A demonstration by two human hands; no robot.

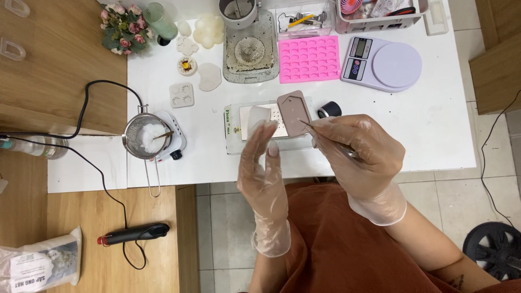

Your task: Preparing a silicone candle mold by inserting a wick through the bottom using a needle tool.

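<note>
A small home craft workshop for wax or candle making. A white worktable (434,135) holds a pink silicone mould (309,58), a digital scale (382,63), a metal pot of white wax (145,135) on a mini hotplate (172,142) (wooden cabinets alongside), and dried roses (120,27).

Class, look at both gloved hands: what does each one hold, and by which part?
The right hand pinches thin metal tweezers near their rear end, tips toward the brown tag-shaped mould. The left hand is open and holds nothing.
</note>
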